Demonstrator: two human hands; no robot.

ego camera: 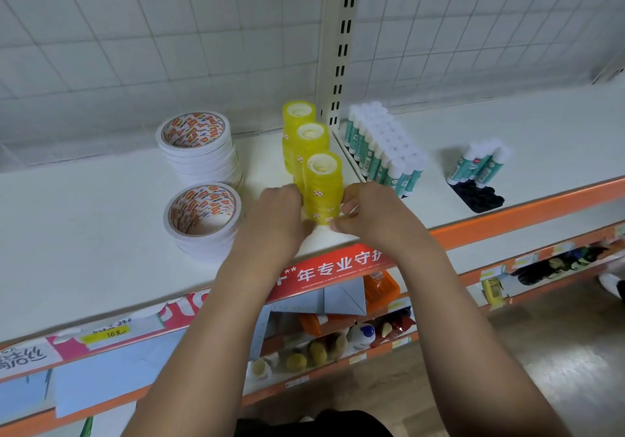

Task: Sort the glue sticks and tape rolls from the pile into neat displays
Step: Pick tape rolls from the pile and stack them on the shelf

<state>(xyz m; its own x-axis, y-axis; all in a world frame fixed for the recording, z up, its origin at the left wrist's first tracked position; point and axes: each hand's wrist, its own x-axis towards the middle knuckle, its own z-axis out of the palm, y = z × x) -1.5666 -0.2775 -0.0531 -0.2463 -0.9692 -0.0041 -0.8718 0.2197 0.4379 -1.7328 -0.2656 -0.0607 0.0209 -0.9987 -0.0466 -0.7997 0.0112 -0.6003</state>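
Centre frame, on the shelf [101, 206]: left hand [280, 210] and right hand [368, 213] clasp the front yellow tape stack [323, 183] from both sides. Best to squeeze evenly, keeping it upright and in line with the rear stacks [313, 140].

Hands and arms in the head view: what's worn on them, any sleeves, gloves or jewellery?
The left hand and right hand are gloveless, with no watch, bracelet or ring in view. The left forearm and right forearm are bare, no sleeve visible. A dark garment shows at the bottom edge.

2 bare forearms [220, 318], black garment [314, 423]
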